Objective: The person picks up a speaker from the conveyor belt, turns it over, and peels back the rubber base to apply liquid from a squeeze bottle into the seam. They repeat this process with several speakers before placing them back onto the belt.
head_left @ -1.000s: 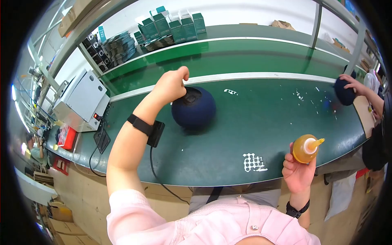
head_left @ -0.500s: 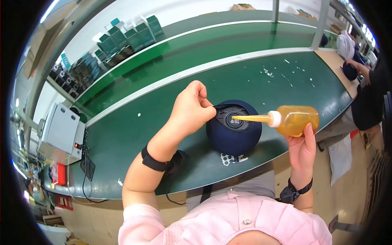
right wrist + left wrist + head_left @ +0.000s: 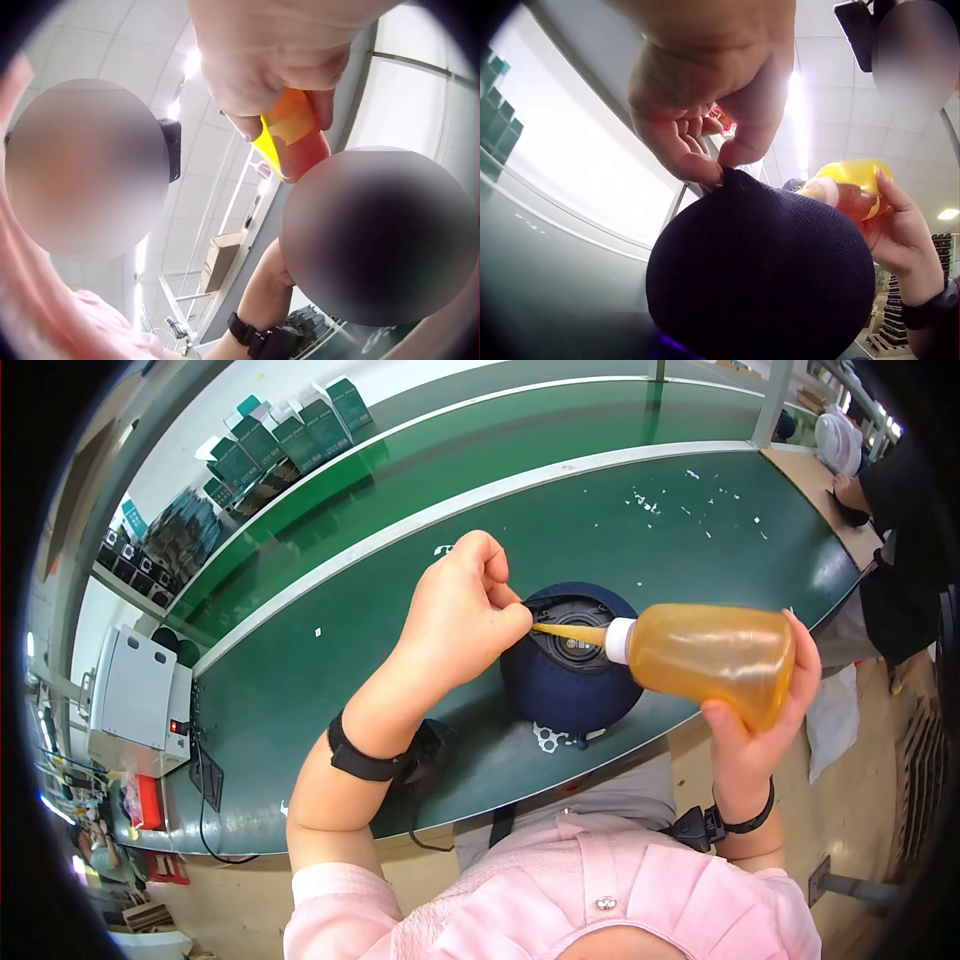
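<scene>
A round, dark blue fabric-covered speaker (image 3: 570, 695) sits on the green bench, its black recessed base facing up. My left hand (image 3: 460, 610) pinches the fabric edge at the rim of that recess; the left wrist view shows the cloth (image 3: 739, 180) drawn to a peak between thumb and finger. My right hand (image 3: 760, 725) grips a squeeze bottle (image 3: 710, 655) of amber liquid, tipped on its side. Its thin yellow nozzle (image 3: 570, 631) reaches across the recess, tip right by the left fingertips. In the right wrist view, the hand covers much of the bottle (image 3: 289, 139).
White perforated scraps (image 3: 548, 738) lie by the speaker, with more white bits (image 3: 645, 502) farther back. A grey machine (image 3: 140, 700) stands at the left end. Green boxes (image 3: 295, 438) line the back shelf. Another person (image 3: 905, 510) works at the right.
The speaker is nearer the body than a second ago. My right hand has brought the bottle over from the right and tipped it, its nozzle now by the pinched fabric edge.
</scene>
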Action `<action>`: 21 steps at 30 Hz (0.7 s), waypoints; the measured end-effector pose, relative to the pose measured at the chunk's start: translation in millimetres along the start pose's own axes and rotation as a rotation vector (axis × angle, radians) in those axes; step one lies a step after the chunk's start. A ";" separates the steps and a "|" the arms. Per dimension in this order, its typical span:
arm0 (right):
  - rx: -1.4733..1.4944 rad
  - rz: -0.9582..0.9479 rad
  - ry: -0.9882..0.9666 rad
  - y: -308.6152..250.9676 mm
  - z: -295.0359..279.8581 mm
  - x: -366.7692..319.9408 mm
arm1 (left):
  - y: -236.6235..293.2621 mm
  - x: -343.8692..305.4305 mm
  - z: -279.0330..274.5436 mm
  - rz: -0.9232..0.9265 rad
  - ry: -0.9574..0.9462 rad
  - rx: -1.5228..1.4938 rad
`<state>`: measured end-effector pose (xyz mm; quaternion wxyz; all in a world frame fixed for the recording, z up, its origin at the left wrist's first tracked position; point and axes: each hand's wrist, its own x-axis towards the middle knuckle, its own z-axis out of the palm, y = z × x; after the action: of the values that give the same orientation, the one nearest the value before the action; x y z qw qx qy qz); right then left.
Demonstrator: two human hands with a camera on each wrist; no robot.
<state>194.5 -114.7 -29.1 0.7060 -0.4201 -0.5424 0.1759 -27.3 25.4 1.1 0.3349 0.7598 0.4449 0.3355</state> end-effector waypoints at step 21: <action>0.292 0.033 -0.711 -28.1 -1.7 -10.3 | 6.2 3.8 -3.6 -0.038 -0.091 0.035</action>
<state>186.6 -139.0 -13.5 0.5232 -0.2364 -0.7159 0.3974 -26.0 27.2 9.0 0.3477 0.7715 0.4493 0.2863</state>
